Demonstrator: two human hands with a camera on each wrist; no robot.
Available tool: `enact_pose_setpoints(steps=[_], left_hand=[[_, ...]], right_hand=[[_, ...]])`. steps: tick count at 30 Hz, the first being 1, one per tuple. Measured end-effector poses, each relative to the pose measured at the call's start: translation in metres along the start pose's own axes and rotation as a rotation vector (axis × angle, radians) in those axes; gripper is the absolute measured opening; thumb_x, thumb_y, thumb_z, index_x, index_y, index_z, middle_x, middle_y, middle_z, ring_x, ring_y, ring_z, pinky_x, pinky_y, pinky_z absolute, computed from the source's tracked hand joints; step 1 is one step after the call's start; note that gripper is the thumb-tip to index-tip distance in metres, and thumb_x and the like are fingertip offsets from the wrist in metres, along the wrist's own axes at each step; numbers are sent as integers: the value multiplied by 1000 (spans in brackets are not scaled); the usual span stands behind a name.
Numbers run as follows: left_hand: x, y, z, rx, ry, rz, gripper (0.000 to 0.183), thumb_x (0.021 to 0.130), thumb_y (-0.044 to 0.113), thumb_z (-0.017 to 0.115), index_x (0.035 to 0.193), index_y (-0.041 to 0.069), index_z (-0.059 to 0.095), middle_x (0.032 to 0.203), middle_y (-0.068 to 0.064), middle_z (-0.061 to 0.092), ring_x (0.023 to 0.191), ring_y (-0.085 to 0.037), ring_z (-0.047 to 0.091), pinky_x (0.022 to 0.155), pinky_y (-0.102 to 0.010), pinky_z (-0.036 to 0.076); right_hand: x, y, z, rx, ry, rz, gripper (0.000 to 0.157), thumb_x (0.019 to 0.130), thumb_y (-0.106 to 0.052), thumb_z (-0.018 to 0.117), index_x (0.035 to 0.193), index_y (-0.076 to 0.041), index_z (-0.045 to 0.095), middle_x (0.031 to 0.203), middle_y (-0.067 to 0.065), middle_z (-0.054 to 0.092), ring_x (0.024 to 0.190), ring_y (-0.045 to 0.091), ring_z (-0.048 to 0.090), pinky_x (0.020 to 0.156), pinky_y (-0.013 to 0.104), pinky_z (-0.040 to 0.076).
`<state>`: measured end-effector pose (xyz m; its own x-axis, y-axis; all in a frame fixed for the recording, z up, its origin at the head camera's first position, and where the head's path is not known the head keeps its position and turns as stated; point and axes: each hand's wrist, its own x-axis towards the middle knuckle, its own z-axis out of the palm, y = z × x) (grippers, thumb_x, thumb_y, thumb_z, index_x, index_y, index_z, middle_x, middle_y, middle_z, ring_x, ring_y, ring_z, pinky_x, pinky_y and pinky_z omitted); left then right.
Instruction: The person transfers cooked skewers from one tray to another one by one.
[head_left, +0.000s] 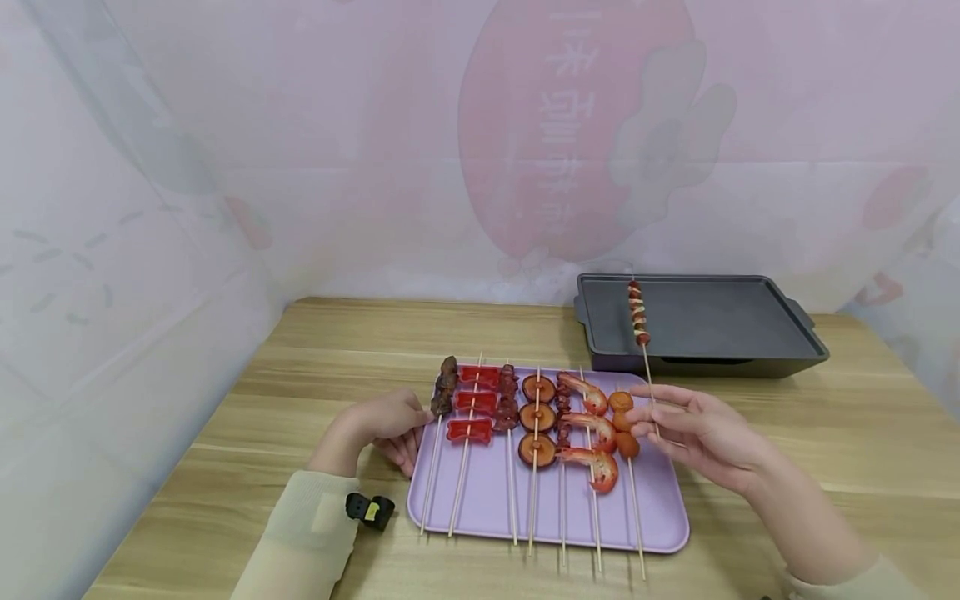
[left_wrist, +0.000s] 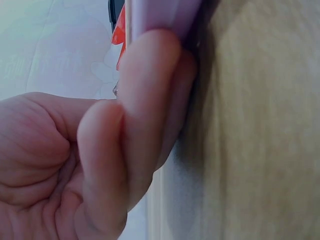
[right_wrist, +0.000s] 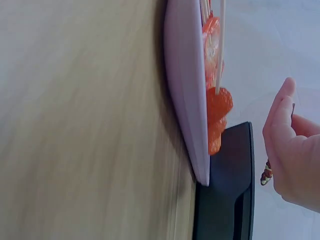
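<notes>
A lilac tray (head_left: 480, 508) holds several skewers of toy-like food: dark meat, red pieces, sliced mushrooms, shrimp and orange balls. At its left edge my left hand (head_left: 392, 423) grips the rim; in the left wrist view the fingertips (left_wrist: 155, 50) press against the tray's side. My right hand (head_left: 708, 437), over the tray's right edge, pinches the lower stick of a skewer (head_left: 637, 312) threaded with red-brown and pale pieces. The skewer's food end points away and overlaps the black grill pan (head_left: 708, 312). Beneath the right fingers are the orange balls (head_left: 626, 446).
The grill pan stands behind the tray, at the back right of the wooden table (head_left: 247, 467). Several stick ends stretch past the tray's near edge. A black strap piece (head_left: 370, 510) sits at the left sleeve. A printed cloth (head_left: 360, 167) covers the wall behind.
</notes>
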<state>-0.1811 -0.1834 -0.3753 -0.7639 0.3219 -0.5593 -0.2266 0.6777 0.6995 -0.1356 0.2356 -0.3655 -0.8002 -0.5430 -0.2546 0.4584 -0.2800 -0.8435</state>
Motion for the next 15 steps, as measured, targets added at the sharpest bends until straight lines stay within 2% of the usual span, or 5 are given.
enact_pose_setpoints(steps=[8,15], left_hand=[[0,1,0,4,12,-10,43,106,18,42,72,-2,60,52,-8,63,43,-14,64,41,-22,53],[0,0,0,-2,6,-10,43,106,18,42,73,-2,60,53,-9,64,43,-14,64,42,-23,54]], right_hand=[[-19,4,-17,-137,-69,-11,26,105,-2,43,123,-15,56,116,7,73,110,17,71,93,25,58],[-37,9,-28,-163,-101,24,27,105,-2,40,125,-13,56,119,9,72,111,18,70,92,25,59]])
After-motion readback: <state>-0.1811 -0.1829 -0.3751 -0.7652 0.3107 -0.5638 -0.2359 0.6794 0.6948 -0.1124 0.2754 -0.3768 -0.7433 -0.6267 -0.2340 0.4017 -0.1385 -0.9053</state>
